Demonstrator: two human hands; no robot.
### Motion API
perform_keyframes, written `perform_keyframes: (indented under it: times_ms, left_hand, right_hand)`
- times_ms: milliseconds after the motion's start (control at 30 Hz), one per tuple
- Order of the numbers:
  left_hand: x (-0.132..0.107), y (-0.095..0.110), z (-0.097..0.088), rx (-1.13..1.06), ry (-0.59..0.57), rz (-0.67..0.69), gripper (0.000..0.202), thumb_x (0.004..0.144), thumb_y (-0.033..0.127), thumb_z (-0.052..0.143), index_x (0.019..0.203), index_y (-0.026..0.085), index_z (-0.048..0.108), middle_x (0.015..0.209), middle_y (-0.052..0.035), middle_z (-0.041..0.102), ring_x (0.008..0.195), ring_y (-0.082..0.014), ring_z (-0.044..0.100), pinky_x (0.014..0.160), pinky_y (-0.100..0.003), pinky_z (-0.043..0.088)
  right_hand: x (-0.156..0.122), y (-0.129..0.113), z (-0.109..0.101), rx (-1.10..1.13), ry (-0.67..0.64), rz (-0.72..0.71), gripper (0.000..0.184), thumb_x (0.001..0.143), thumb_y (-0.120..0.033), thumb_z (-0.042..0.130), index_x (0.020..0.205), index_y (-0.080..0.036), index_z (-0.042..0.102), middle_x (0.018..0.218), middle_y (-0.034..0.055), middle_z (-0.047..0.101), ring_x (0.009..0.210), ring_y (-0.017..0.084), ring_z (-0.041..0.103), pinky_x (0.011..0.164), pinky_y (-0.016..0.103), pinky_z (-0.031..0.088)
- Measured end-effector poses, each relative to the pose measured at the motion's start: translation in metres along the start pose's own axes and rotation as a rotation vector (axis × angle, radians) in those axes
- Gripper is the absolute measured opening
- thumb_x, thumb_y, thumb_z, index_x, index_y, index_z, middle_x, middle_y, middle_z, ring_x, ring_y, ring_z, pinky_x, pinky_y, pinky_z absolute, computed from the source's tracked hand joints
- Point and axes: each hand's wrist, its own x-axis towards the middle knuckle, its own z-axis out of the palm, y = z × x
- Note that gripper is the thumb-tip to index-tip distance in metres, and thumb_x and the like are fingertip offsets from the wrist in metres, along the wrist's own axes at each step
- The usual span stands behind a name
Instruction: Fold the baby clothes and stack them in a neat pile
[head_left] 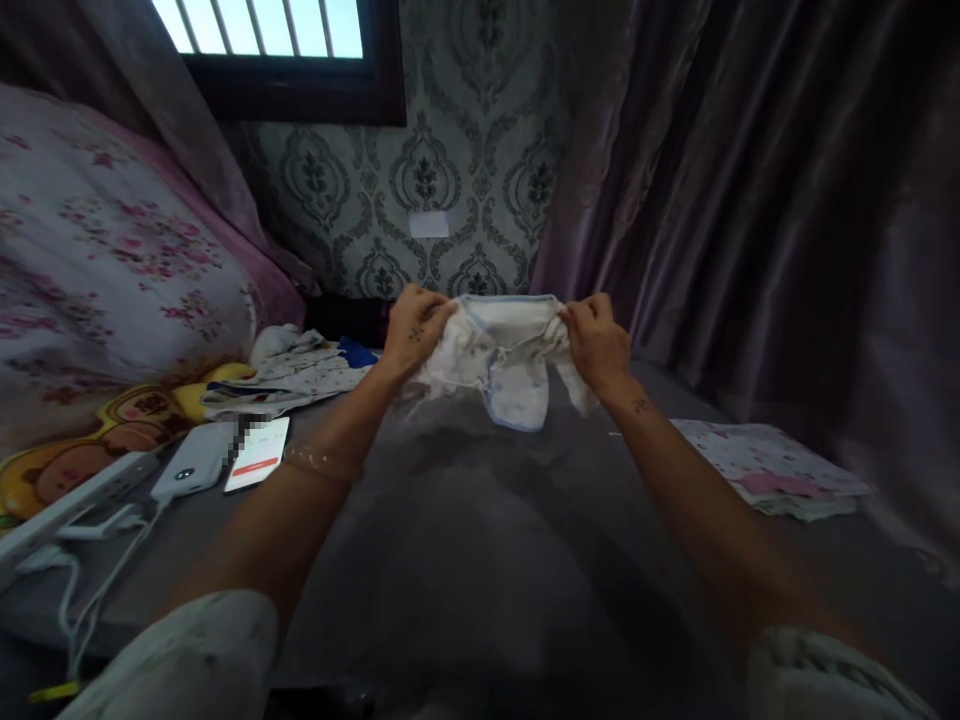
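A small white baby garment [504,358] with pale blue trim hangs stretched between my two hands above a grey bed surface [465,540]. My left hand [414,326] is closed on its left edge. My right hand [598,340] is closed on its right edge. Both arms reach straight forward, and a thin bangle sits on my left wrist. The lower flap of the garment dangles free below my hands.
A heap of small clothes [289,372] lies at the left, beside a floral pillow [105,260]. A phone [259,455], a power bank [189,462] and a power strip with cables [67,505] lie at the near left. Folded patterned cloth [772,465] lies at the right, by a purple curtain [787,200].
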Motion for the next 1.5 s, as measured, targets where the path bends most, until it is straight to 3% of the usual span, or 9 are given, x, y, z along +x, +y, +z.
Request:
perform_keyframes:
  times_ms: [100,533,733,833,933,1033,1167,1300,1500]
  left_hand:
    - [0.003,-0.005,0.006,0.021,-0.055,-0.024,0.017,0.081,0.034,0.062,0.081,0.019,0.069,0.082,-0.0025,0.054,0.085,-0.019,0.051,0.082,-0.03,0.04]
    - [-0.003,-0.024,0.01,0.151,0.022,0.098,0.024,0.092,0.032,0.046,0.093,0.018,0.065,0.087,-0.005,0.059,0.09,-0.0189,0.054,0.086,-0.03,0.041]
    - [-0.028,0.004,-0.036,0.172,0.062,0.177,0.026,0.093,0.037,0.047,0.098,0.02,0.066,0.088,-0.004,0.063,0.085,-0.0174,0.058,0.08,-0.029,0.046]
    - [-0.014,0.021,-0.066,0.108,-0.081,0.069,0.026,0.089,0.04,0.055,0.096,0.02,0.069,0.086,-0.0027,0.066,0.077,-0.0164,0.059,0.07,-0.028,0.048]
    - [0.011,0.016,-0.074,0.011,-0.313,-0.143,0.029,0.084,0.046,0.061,0.089,0.019,0.071,0.075,-0.0005,0.064,0.064,-0.0134,0.054,0.055,-0.024,0.043]
    - [0.022,-0.019,-0.045,-0.016,-0.624,-0.372,0.029,0.077,0.043,0.064,0.083,0.016,0.072,0.069,0.0,0.064,0.06,-0.0114,0.053,0.053,-0.021,0.042]
    - [-0.002,-0.087,0.031,0.091,-0.917,-0.506,0.022,0.074,0.037,0.064,0.071,0.015,0.069,0.057,0.0018,0.06,0.055,-0.0113,0.052,0.05,-0.02,0.04]
    - [-0.049,-0.133,0.094,0.29,-0.887,-0.547,0.014,0.078,0.024,0.058,0.071,0.016,0.067,0.06,-0.0007,0.062,0.061,-0.0141,0.059,0.055,-0.021,0.043]
    - [-0.09,-0.152,0.12,0.407,-0.811,-0.458,0.022,0.089,0.022,0.044,0.092,0.017,0.065,0.088,-0.0095,0.068,0.088,-0.0218,0.064,0.077,-0.03,0.047]
  right_hand:
    - [0.003,0.001,0.006,-0.03,-0.083,-0.035,0.035,0.101,-0.04,0.035,0.11,-0.022,0.063,0.111,0.0089,0.056,0.075,0.018,0.057,0.06,0.029,0.034]
    - [0.007,0.0,0.012,-0.101,-0.049,-0.064,0.038,0.102,-0.042,0.031,0.112,-0.021,0.062,0.106,0.0099,0.06,0.075,0.019,0.06,0.056,0.028,0.032]
    - [-0.009,0.001,-0.027,0.141,-0.06,-0.204,0.037,0.101,-0.042,0.034,0.11,-0.023,0.064,0.102,0.0062,0.067,0.088,0.021,0.063,0.066,0.027,0.041]
    - [-0.001,0.003,-0.052,0.33,-0.158,-0.254,0.039,0.099,-0.047,0.038,0.104,-0.022,0.068,0.092,0.0041,0.07,0.083,0.019,0.064,0.067,0.026,0.043]
    - [0.019,0.01,-0.054,0.47,-0.372,-0.239,0.042,0.095,-0.051,0.043,0.099,-0.021,0.071,0.084,0.0031,0.07,0.075,0.017,0.063,0.063,0.025,0.044]
    - [0.031,0.023,-0.015,0.526,-0.661,-0.188,0.042,0.091,-0.052,0.047,0.094,-0.019,0.073,0.081,0.0026,0.07,0.071,0.016,0.061,0.06,0.024,0.043]
    - [0.015,0.04,0.08,0.41,-0.999,-0.104,0.033,0.092,-0.039,0.049,0.09,-0.016,0.073,0.081,0.0023,0.071,0.072,0.015,0.061,0.06,0.022,0.043]
    - [-0.028,0.041,0.148,0.202,-0.984,-0.034,0.03,0.097,-0.031,0.045,0.105,-0.017,0.07,0.101,0.0066,0.072,0.089,0.018,0.064,0.074,0.024,0.045]
    - [-0.064,0.032,0.164,0.048,-0.882,-0.079,0.04,0.103,-0.039,0.028,0.115,-0.019,0.061,0.114,0.0122,0.067,0.106,0.024,0.063,0.086,0.031,0.043]
